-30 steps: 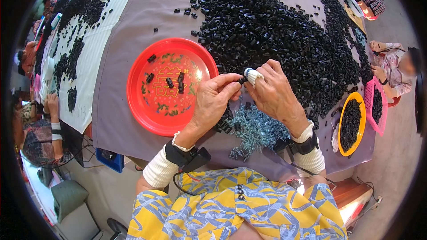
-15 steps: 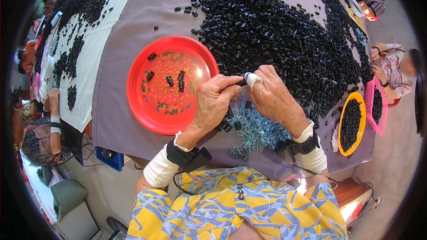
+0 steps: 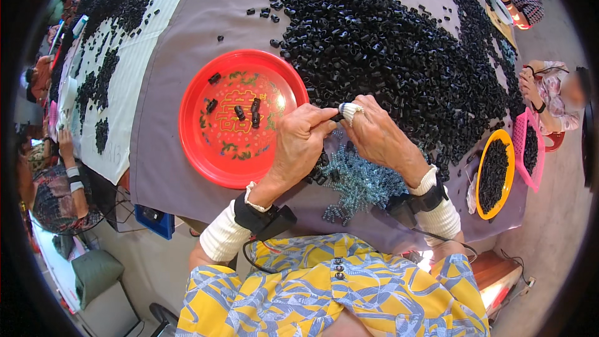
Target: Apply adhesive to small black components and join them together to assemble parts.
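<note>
Between my two hands is a small black plastic part (image 3: 337,117), mostly covered by my fingers. The thumb and index finger of my left hand (image 3: 299,141) are pinched on its left end. My right hand (image 3: 379,134), with a white wrap on one finger, closes on its other end. Just below my hands lies a heap of small bluish metal springs (image 3: 359,178). To the left, a red round tray (image 3: 206,156) with a printed pattern holds several black parts (image 3: 239,112). A large pile of black plastic pieces (image 3: 387,50) spreads beyond my hands.
An oval yellow basket (image 3: 510,162) and a pink basket (image 3: 535,175), both holding black parts, stand at the right edge of the grey cloth (image 3: 168,87). A blue bin (image 3: 154,221) is below the left edge. Other people sit left and right.
My hands stay pressed together on the black part, with only a slight shift. A co-worker's hand at the left has moved a little.
</note>
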Action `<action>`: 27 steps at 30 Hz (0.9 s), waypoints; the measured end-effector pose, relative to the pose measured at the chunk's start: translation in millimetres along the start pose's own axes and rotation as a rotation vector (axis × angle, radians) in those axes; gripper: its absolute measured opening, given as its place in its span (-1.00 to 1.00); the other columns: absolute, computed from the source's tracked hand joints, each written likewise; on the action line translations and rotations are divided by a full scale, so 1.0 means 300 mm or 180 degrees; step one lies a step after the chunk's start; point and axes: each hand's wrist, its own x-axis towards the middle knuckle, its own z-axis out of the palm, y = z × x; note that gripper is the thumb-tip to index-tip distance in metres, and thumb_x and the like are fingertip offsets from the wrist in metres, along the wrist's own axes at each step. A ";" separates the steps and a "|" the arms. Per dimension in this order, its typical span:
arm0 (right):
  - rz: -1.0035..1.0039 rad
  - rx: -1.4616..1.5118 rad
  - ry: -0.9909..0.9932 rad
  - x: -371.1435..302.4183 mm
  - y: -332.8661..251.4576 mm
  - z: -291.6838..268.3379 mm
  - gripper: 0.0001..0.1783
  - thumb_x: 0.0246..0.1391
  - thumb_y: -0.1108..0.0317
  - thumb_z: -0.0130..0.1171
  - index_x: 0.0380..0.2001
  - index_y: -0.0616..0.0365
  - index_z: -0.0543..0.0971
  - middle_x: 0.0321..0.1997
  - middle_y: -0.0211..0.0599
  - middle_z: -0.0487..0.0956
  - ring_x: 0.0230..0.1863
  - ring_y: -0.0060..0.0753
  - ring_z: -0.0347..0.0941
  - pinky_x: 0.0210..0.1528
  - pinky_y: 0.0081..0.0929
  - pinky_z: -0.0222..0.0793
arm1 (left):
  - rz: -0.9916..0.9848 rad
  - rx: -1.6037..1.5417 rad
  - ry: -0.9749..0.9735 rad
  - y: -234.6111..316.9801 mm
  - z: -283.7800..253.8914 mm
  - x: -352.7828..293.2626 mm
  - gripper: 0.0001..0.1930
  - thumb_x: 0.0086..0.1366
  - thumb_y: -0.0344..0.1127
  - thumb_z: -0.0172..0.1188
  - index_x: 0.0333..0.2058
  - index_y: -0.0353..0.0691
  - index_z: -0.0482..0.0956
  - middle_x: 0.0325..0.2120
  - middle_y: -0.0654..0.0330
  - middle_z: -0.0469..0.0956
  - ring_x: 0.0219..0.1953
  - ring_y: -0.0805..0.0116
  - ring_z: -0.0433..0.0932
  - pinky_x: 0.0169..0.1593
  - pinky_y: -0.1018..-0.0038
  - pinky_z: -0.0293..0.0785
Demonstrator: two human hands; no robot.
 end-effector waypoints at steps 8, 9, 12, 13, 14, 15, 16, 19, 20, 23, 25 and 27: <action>0.0110 -0.0302 0.0007 0.024 0.002 -0.029 -0.86 -0.07 0.38 0.11 -0.52 0.21 0.41 -0.48 -0.18 0.40 -0.33 -0.17 0.32 -0.16 -0.26 0.21 | -0.1137 -0.1367 -0.0107 0.010 0.002 0.017 -0.80 0.19 -0.52 0.11 -0.21 -0.40 0.59 -0.41 0.17 0.59 -0.45 0.53 0.53 -0.31 0.62 0.48; 0.0101 -0.0297 0.0006 0.031 -0.003 -0.039 -0.86 -0.07 0.38 0.11 -0.52 0.21 0.41 -0.48 -0.18 0.40 -0.33 -0.17 0.32 -0.16 -0.26 0.21 | -0.1242 -0.1644 -0.0113 0.016 0.000 0.020 -0.80 0.22 -0.50 0.10 -0.20 -0.41 0.58 -0.40 0.17 0.60 -0.44 0.53 0.54 -0.29 0.61 0.50; 0.0198 -0.0370 -0.0051 0.040 -0.023 -0.053 -0.78 -0.05 0.26 0.15 -0.51 0.21 0.45 -0.47 -0.21 0.42 -0.33 -0.20 0.33 -0.12 -0.24 0.19 | -0.1397 -0.1672 -0.0172 0.022 -0.007 0.029 -0.80 0.24 -0.47 0.10 -0.18 -0.41 0.56 -0.38 0.17 0.59 -0.41 0.50 0.56 -0.26 0.58 0.52; 0.0239 -0.0447 0.0060 0.042 -0.029 -0.048 -0.75 -0.06 0.23 0.16 -0.50 0.21 0.45 -0.48 -0.22 0.43 -0.34 -0.21 0.34 -0.11 -0.22 0.18 | -0.1391 -0.1676 -0.0176 0.020 -0.005 0.027 -0.80 0.24 -0.47 0.10 -0.18 -0.41 0.56 -0.38 0.17 0.59 -0.41 0.50 0.56 -0.26 0.58 0.52; 0.0272 -0.0529 0.0176 0.044 -0.032 -0.044 -0.73 -0.07 0.20 0.18 -0.49 0.21 0.46 -0.48 -0.23 0.44 -0.35 -0.22 0.34 -0.10 -0.21 0.18 | -0.1531 -0.1961 -0.0132 0.016 0.000 0.024 -0.80 0.24 -0.45 0.10 -0.18 -0.40 0.56 -0.36 0.17 0.59 -0.39 0.49 0.57 -0.24 0.56 0.53; 0.0264 -0.0542 0.0181 0.042 -0.031 -0.035 -0.73 -0.07 0.20 0.18 -0.49 0.21 0.46 -0.48 -0.23 0.44 -0.35 -0.22 0.34 -0.10 -0.21 0.18 | -0.1670 -0.2247 -0.0088 0.015 0.004 0.023 -0.80 0.25 -0.44 0.10 -0.18 -0.40 0.55 -0.35 0.17 0.59 -0.38 0.47 0.58 -0.23 0.54 0.53; 0.0279 -0.0603 0.0276 0.038 -0.028 -0.023 -0.73 -0.07 0.19 0.18 -0.49 0.20 0.46 -0.50 -0.23 0.43 -0.37 -0.22 0.35 -0.09 -0.20 0.18 | -0.1653 -0.2253 -0.0088 0.018 0.009 0.026 -0.80 0.25 -0.44 0.10 -0.18 -0.40 0.55 -0.35 0.17 0.59 -0.38 0.47 0.58 -0.23 0.54 0.53; 0.0261 -0.0583 0.0458 0.042 -0.017 -0.010 -0.72 -0.08 0.19 0.19 -0.50 0.20 0.45 -0.52 -0.24 0.43 -0.39 -0.21 0.35 -0.09 -0.19 0.18 | -0.1748 -0.2415 -0.0116 0.021 0.010 0.025 -0.78 0.28 -0.40 0.08 -0.15 -0.38 0.53 -0.34 0.18 0.59 -0.32 0.45 0.58 -0.19 0.49 0.53; 0.0261 -0.0530 0.0544 0.042 -0.011 -0.015 -0.72 -0.09 0.19 0.20 -0.50 0.20 0.45 -0.53 -0.23 0.42 -0.40 -0.20 0.35 -0.09 -0.19 0.18 | -0.1801 -0.2453 -0.0138 0.022 0.009 0.026 -0.79 0.30 -0.37 0.06 -0.17 -0.36 0.53 -0.34 0.18 0.58 -0.31 0.45 0.58 -0.17 0.48 0.53; 0.0276 -0.0274 0.0477 0.038 -0.006 -0.029 -0.71 -0.11 0.20 0.22 -0.51 0.20 0.44 -0.53 -0.22 0.42 -0.41 -0.19 0.35 -0.09 -0.20 0.18 | -0.1990 -0.2607 -0.0373 0.040 -0.015 0.028 -0.79 0.32 -0.31 0.03 -0.23 -0.33 0.53 -0.36 0.20 0.57 -0.29 0.45 0.57 -0.15 0.46 0.52; 0.0276 -0.0147 0.0487 0.035 -0.004 -0.024 -0.71 -0.12 0.20 0.23 -0.53 0.19 0.44 -0.53 -0.23 0.42 -0.41 -0.20 0.35 -0.10 -0.20 0.18 | -0.2135 -0.2718 -0.0592 0.042 -0.020 0.027 -0.80 0.33 -0.29 0.01 -0.27 -0.30 0.53 -0.38 0.22 0.56 -0.30 0.45 0.56 -0.14 0.45 0.51; 0.0254 0.0002 0.0492 0.038 -0.011 -0.024 -0.71 -0.13 0.20 0.24 -0.55 0.18 0.43 -0.53 -0.24 0.42 -0.40 -0.20 0.35 -0.11 -0.20 0.18 | -0.1880 -0.2951 -0.0685 0.031 -0.020 0.021 -0.80 0.34 -0.28 -0.02 -0.34 -0.26 0.51 -0.41 0.25 0.54 -0.32 0.46 0.56 -0.14 0.45 0.52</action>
